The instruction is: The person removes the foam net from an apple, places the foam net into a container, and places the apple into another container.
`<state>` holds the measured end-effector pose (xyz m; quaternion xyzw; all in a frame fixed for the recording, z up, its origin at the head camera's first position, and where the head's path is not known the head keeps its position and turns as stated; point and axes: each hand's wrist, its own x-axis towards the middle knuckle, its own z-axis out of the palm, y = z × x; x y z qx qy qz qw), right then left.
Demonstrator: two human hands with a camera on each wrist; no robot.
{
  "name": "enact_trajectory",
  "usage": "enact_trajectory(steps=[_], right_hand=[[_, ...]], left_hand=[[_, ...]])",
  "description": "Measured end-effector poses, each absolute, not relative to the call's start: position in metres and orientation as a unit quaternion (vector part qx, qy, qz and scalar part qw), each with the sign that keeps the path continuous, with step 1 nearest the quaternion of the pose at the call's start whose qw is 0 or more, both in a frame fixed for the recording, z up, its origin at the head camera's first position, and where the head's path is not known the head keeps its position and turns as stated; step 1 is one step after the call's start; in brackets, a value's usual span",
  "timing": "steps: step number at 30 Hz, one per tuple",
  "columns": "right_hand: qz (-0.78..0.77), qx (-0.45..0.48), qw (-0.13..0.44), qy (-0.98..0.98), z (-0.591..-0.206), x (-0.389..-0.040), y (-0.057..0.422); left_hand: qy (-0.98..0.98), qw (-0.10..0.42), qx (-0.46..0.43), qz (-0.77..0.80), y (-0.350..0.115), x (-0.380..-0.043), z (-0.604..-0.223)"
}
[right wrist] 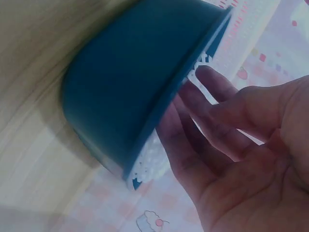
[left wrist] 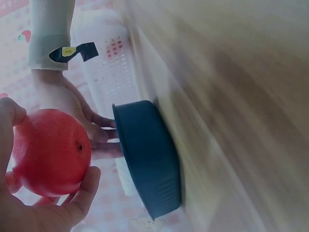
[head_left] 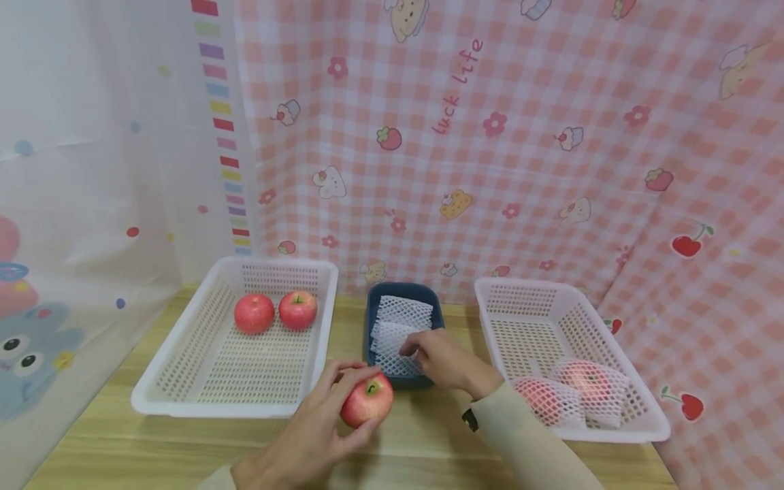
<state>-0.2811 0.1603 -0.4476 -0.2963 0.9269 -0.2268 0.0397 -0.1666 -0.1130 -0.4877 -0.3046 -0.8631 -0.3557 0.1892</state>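
Note:
My left hand [head_left: 324,415] grips a red apple [head_left: 367,401] between thumb and fingers, above the table in front of a dark blue bin [head_left: 392,386]. The apple [left wrist: 50,152] fills much of the left wrist view. Into the bin reaches my right hand [head_left: 447,361], its fingers bent loosely at the white foam net sleeves [head_left: 401,333] lying there. From the right wrist view, its fingers [right wrist: 183,140] pass over the rim beside a bit of white net [right wrist: 149,157]. The bin's wall partly hides the fingertips, and no grip on a net shows.
A white basket [head_left: 214,410] on the left holds two bare apples [head_left: 254,314]. Another white basket [head_left: 490,320] on the right has two apples in foam nets [head_left: 588,382]. All stand on a wooden table [head_left: 416,449], with a checked curtain [head_left: 429,170] behind.

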Motion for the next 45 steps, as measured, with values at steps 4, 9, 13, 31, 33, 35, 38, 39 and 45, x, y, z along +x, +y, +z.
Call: enact_trajectory(steps=[4,9,13,31,33,35,38,39,45], right_hand=[[-0.229,-0.304,0.025,0.925,-0.439,-0.278,0.161],[-0.228,-0.304,0.008,0.925,-0.430,-0.271,0.163],[-0.231,-0.303,-0.005,0.925,-0.422,-0.264,0.165],[-0.216,-0.352,-0.075,0.908,-0.393,-0.240,0.191],[-0.209,-0.359,-0.088,0.905,-0.391,-0.239,0.194],[-0.198,-0.363,-0.102,0.905,-0.390,-0.238,0.198],[-0.178,-0.361,-0.116,0.908,-0.387,-0.236,0.204],[-0.172,-0.361,-0.120,0.909,-0.387,-0.236,0.206],[-0.170,-0.359,-0.118,0.910,-0.381,-0.235,0.220]], left_hand=[[-0.868,0.182,-0.298,-0.352,-0.115,-0.167,-0.480],[-0.863,0.212,-0.307,-0.341,-0.121,-0.171,-0.469],[-0.854,0.236,-0.309,-0.345,-0.128,-0.178,-0.461],[-0.894,0.232,-0.239,-0.301,-0.178,-0.207,-0.421],[-0.906,0.214,-0.218,-0.294,-0.185,-0.210,-0.416],[-0.915,0.203,-0.203,-0.285,-0.191,-0.213,-0.411],[-0.926,0.182,-0.187,-0.273,-0.198,-0.218,-0.404],[-0.928,0.175,-0.184,-0.271,-0.200,-0.220,-0.402],[-0.938,0.140,-0.175,-0.264,-0.217,-0.235,-0.397]])
